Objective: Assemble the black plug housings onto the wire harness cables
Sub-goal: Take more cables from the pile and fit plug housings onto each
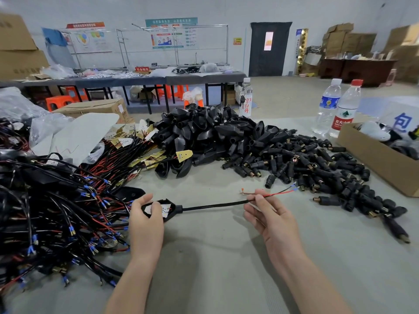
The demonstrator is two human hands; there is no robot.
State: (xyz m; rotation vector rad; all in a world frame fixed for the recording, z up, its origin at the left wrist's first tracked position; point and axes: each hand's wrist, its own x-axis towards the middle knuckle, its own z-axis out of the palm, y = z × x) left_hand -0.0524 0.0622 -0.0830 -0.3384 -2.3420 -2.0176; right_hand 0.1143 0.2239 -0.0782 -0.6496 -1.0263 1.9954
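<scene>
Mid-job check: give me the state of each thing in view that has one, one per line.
left hand: gripping the housing
right hand: pinching the cable near its wire ends
housing: open side up, white board visible inside, already on the cable
cable: stretched between the hands, held off the table
two water bottles: upright, capped
cardboard box: open

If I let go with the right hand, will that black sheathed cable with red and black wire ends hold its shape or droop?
The black sheathed cable would probably droop: it spans both hands with a slight bow. Its thin red and black wire ends look floppier still, already curving freely.
</scene>
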